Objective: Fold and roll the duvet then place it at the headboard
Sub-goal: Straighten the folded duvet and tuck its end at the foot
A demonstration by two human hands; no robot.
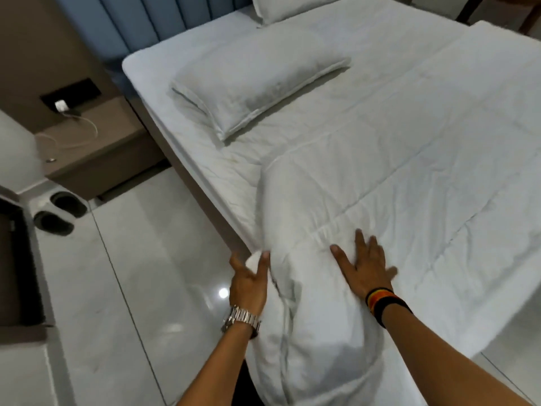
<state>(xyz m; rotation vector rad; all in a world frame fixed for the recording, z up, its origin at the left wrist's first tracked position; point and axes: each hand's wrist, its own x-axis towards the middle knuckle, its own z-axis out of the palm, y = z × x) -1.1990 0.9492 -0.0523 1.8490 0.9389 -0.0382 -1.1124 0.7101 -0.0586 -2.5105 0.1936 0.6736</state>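
Note:
A white quilted duvet (pixel 409 177) lies folded in a long band across the bed, its near end bunched and hanging over the mattress side. My left hand (pixel 248 279), with a metal watch on the wrist, cups the duvet's bunched left edge, fingers spread against the fabric. My right hand (pixel 363 265), with dark and striped wristbands, rests flat with fingers apart on top of the duvet. The blue padded headboard (pixel 140 22) stands at the far left end of the bed.
Two white pillows lie near the headboard, one large (pixel 254 83) and one at the top (pixel 292 7). A brown bedside table (pixel 96 148) carries a charger and white cable. Dark slippers (pixel 58 212) sit on the glossy tiled floor (pixel 140 273).

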